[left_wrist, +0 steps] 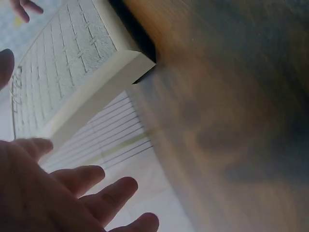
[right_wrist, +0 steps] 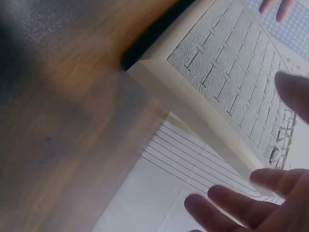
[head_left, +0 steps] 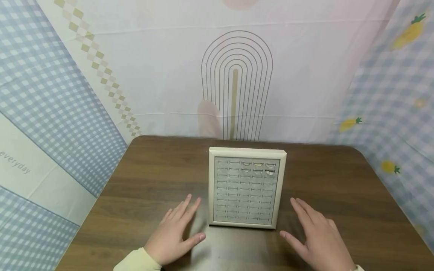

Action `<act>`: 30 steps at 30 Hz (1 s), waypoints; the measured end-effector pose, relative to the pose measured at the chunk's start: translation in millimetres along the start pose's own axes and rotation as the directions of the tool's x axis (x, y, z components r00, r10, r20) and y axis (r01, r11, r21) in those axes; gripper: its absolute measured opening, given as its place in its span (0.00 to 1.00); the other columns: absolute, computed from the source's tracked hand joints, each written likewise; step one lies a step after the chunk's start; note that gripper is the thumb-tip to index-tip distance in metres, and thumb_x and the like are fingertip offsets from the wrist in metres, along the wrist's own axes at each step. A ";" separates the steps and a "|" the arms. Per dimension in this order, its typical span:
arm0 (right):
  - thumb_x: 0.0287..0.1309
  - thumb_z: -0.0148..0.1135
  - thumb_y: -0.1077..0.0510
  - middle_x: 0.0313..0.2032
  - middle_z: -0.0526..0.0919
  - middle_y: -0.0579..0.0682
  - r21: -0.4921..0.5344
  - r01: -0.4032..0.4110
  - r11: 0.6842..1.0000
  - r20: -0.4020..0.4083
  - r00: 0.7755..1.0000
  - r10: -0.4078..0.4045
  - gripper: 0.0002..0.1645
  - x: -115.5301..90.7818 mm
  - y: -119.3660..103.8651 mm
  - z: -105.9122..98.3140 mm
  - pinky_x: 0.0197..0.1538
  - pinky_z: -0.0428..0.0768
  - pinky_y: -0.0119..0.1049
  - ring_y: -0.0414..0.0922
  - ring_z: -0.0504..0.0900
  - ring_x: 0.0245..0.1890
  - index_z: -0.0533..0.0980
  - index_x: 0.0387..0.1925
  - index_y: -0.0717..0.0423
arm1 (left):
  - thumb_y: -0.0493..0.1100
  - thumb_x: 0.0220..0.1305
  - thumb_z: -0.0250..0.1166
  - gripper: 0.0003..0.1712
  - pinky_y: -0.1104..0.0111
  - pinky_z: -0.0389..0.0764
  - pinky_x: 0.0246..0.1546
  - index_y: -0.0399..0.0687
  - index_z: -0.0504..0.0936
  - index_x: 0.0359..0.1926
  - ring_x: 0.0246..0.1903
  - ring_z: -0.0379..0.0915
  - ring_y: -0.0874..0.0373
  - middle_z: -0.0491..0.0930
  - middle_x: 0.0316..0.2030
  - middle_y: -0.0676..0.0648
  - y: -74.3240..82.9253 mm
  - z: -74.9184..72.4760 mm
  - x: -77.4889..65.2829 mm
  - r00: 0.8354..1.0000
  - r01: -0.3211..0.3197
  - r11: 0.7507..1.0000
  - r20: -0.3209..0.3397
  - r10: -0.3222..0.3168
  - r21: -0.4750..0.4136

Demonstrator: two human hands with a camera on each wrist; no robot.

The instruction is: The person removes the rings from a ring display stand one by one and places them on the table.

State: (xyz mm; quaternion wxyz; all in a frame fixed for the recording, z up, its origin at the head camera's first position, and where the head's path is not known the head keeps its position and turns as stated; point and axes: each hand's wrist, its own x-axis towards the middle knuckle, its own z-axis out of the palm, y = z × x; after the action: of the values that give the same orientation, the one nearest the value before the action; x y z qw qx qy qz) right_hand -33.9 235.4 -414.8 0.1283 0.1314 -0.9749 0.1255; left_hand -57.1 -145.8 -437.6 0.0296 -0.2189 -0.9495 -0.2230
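Note:
A white-framed ring display board [head_left: 245,192] stands upright on the table, its grey padded face full of short slots. Several rings [head_left: 258,168] sit in the slots at its upper right. To the board's left is my left hand [head_left: 171,235], fingers spread and nothing held. My right hand [head_left: 318,235] lies to the right of it, also with extended fingers and nothing in them. In the head view both hands are apart from the frame. The left wrist view shows the board's edge [left_wrist: 96,96] beyond the fingers, and the right wrist view shows the slotted face [right_wrist: 231,72] close up.
The brown wooden table [head_left: 162,162] has rounded far corners. Behind it hangs a pale cloth [head_left: 162,75] with printed arches. Blue checked cloth [head_left: 61,82] covers the left side, and another checked cloth [head_left: 390,105] with pineapples hangs at right.

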 end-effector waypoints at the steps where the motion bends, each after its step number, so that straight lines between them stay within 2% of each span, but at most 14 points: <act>1: 0.53 0.73 0.37 0.60 0.77 0.59 0.004 0.012 1.000 -0.033 0.999 -0.012 0.51 1.0 0.7 0.4 0.42 0.76 0.63 0.60 0.82 0.49 0.67 0.72 0.56 | 0.62 0.63 0.67 0.51 0.35 0.63 0.64 0.58 0.53 0.80 0.69 0.61 0.36 0.53 0.76 0.40 -1.5 0.9 1.0 1.000 0.011 0.999 -0.003 -0.012 -0.050; 5: 0.49 0.77 0.44 0.45 0.84 0.51 0.020 0.068 0.997 -0.175 0.983 -0.064 0.44 7.6 3.6 3.8 0.38 0.73 0.51 0.49 0.84 0.39 0.73 0.67 0.52 | 0.50 0.60 0.73 0.56 0.41 0.67 0.64 0.54 0.48 0.81 0.68 0.63 0.39 0.56 0.75 0.40 -7.9 5.6 6.7 0.999 0.018 0.980 -0.042 -0.026 -0.198; 8: 0.45 0.79 0.49 0.39 0.85 0.46 0.039 0.090 0.995 -0.254 0.964 -0.078 0.41 14.7 4.9 6.6 0.36 0.69 0.44 0.41 0.80 0.31 0.76 0.63 0.52 | 0.46 0.60 0.73 0.57 0.45 0.71 0.63 0.53 0.47 0.81 0.66 0.68 0.41 0.60 0.74 0.40 -9.9 8.7 11.9 0.997 0.022 0.962 -0.063 -0.041 -0.271; 10: 0.43 0.80 0.51 0.36 0.84 0.44 0.054 0.099 0.994 -0.292 0.953 -0.079 0.39 19.8 4.9 7.6 0.36 0.68 0.43 0.36 0.75 0.28 0.79 0.60 0.53 | 0.45 0.61 0.73 0.56 0.46 0.75 0.59 0.53 0.46 0.81 0.62 0.72 0.41 0.64 0.72 0.40 -9.4 10.5 15.3 0.997 0.043 0.946 -0.054 -0.063 -0.323; 13: 0.43 0.79 0.52 0.34 0.84 0.41 0.067 0.112 0.991 -0.338 0.937 -0.084 0.35 26.5 4.0 8.9 0.34 0.66 0.40 0.32 0.69 0.24 0.81 0.57 0.52 | 0.43 0.63 0.71 0.55 0.47 0.78 0.56 0.53 0.46 0.81 0.59 0.75 0.40 0.68 0.69 0.37 -6.8 13.5 21.4 0.996 0.067 0.908 -0.021 -0.083 -0.414; 16: 0.49 0.76 0.48 0.34 0.84 0.41 0.064 0.138 0.988 -0.382 0.918 -0.104 0.29 33.2 2.4 9.5 0.33 0.64 0.38 0.32 0.68 0.23 0.83 0.55 0.51 | 0.41 0.64 0.70 0.54 0.48 0.78 0.56 0.51 0.45 0.81 0.60 0.74 0.38 0.67 0.69 0.35 -4.3 18.0 28.2 0.997 0.064 0.879 -0.006 -0.076 -0.473; 18: 0.57 0.71 0.42 0.33 0.84 0.42 0.060 0.152 0.987 -0.411 0.905 -0.114 0.26 37.8 1.2 10.0 0.32 0.63 0.38 0.33 0.68 0.22 0.84 0.54 0.51 | 0.40 0.64 0.70 0.55 0.48 0.77 0.57 0.50 0.44 0.81 0.61 0.72 0.37 0.64 0.71 0.35 -3.2 21.4 32.7 0.998 0.039 0.875 -0.017 -0.054 -0.482; 21: 0.65 0.59 0.34 0.32 0.83 0.43 0.079 0.171 0.982 -0.460 0.880 -0.116 0.30 44.9 -1.2 11.5 0.33 0.61 0.36 0.34 0.69 0.20 0.85 0.51 0.52 | 0.37 0.63 0.70 0.56 0.47 0.77 0.56 0.48 0.43 0.81 0.63 0.69 0.34 0.61 0.72 0.34 -2.4 26.4 38.1 0.999 -0.004 0.874 -0.035 -0.015 -0.487; 24: 0.68 0.54 0.31 0.31 0.84 0.43 0.118 0.182 0.976 -0.501 0.860 -0.100 0.33 51.1 -4.2 13.5 0.34 0.59 0.35 0.33 0.68 0.19 0.87 0.48 0.53 | 0.34 0.62 0.71 0.59 0.46 0.75 0.59 0.49 0.40 0.81 0.66 0.66 0.35 0.59 0.74 0.36 -2.3 30.1 42.3 1.000 -0.006 0.870 -0.025 -0.007 -0.493; 25: 0.68 0.54 0.32 0.31 0.84 0.44 0.130 0.184 0.974 -0.508 0.856 -0.094 0.33 52.8 -5.3 13.8 0.34 0.58 0.34 0.33 0.68 0.19 0.87 0.47 0.53 | 0.34 0.61 0.71 0.60 0.46 0.73 0.61 0.51 0.39 0.81 0.67 0.64 0.37 0.60 0.74 0.37 -2.7 31.2 43.4 1.000 0.003 0.869 -0.016 -0.013 -0.495; 26: 0.66 0.59 0.34 0.31 0.84 0.44 0.140 0.183 0.973 -0.511 0.855 -0.088 0.29 54.5 -6.6 13.6 0.34 0.58 0.34 0.33 0.68 0.19 0.87 0.46 0.53 | 0.34 0.61 0.71 0.61 0.46 0.71 0.63 0.52 0.38 0.81 0.68 0.64 0.38 0.60 0.74 0.37 -3.3 32.4 44.7 1.000 0.015 0.868 -0.007 -0.021 -0.497; 28: 0.60 0.69 0.42 0.31 0.84 0.44 0.141 0.177 0.974 -0.510 0.856 -0.082 0.21 58.2 -9.5 12.0 0.33 0.57 0.34 0.33 0.68 0.19 0.88 0.45 0.53 | 0.34 0.61 0.71 0.62 0.46 0.69 0.64 0.57 0.36 0.81 0.68 0.64 0.39 0.62 0.73 0.38 -5.5 34.8 46.2 0.999 0.032 0.866 0.003 -0.035 -0.499; 30: 0.53 0.75 0.50 0.30 0.84 0.45 0.146 0.177 0.973 -0.511 0.856 -0.079 0.17 62.7 -11.5 9.7 0.33 0.57 0.34 0.33 0.69 0.19 0.88 0.44 0.52 | 0.35 0.62 0.71 0.63 0.46 0.70 0.64 0.60 0.35 0.81 0.67 0.65 0.38 0.63 0.72 0.36 -7.9 37.2 47.5 0.999 0.043 0.854 0.013 -0.042 -0.518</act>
State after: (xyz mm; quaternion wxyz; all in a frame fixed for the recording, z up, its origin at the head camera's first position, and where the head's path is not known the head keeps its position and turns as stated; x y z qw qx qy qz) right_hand -91.2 207.9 -403.7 0.3725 0.1705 -0.8807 0.2380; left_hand -101.8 -116.8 -466.9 -0.0359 -0.1980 -0.8590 -0.4708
